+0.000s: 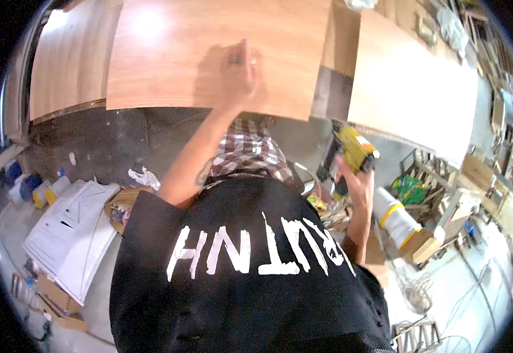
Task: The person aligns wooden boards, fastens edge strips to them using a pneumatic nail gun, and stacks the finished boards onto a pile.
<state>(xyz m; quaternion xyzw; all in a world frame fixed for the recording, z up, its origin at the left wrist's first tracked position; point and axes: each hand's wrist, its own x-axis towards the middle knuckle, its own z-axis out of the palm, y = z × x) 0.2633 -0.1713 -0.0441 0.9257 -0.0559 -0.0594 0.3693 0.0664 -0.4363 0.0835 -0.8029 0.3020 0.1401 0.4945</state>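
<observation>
My left hand point(243, 69) is over a light brown wooden panel point(168, 65) in front of me. It is smeared by motion; its fingers look curled in, with a small dark patch among them that I cannot make out. A shadow lies on the panel beside it. At my right side, my right hand point(353, 170) is closed around a yellow-green and black nail gun point(355, 147). The tool is held off the panels, its dark front end near the corner of a second, brightly lit panel point(409, 82).
Another wooden panel point(71, 65) lies at the far left. Behind me on the left, a white sheet point(74, 229) lies on the floor near cardboard boxes point(62, 300). On the right are a white roll with a yellow band point(395, 216), scrap wood point(445, 203) and a green bag point(409, 190).
</observation>
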